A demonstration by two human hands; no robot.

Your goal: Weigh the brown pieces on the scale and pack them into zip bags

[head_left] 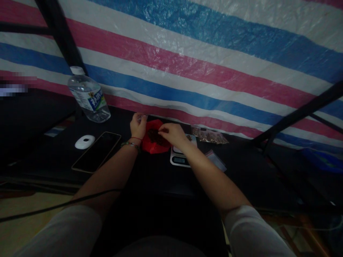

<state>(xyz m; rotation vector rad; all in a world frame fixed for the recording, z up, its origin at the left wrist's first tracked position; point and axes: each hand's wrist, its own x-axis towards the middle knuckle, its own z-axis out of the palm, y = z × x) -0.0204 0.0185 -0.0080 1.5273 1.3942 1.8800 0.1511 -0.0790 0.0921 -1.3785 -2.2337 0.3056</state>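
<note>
A red plastic bag lies spread on the black tabletop, with small dark brown bits heaped in it. My left hand is at the bag's left edge, fingers curled round something clear and shiny too small to make out. Over the heap's right side, my right hand has thumb and fingertips pinched together; what is between them is hidden. Beneath my right wrist sits a white digital scale, partly covered by the arm. A few brown bits show on its pan, and its display is too dim to read.
Filled clear packets lie behind the scale, and a flat clear bag lies right of it. Leftward are a phone, a white rounded case and a large bottle. A striped sheet hangs behind.
</note>
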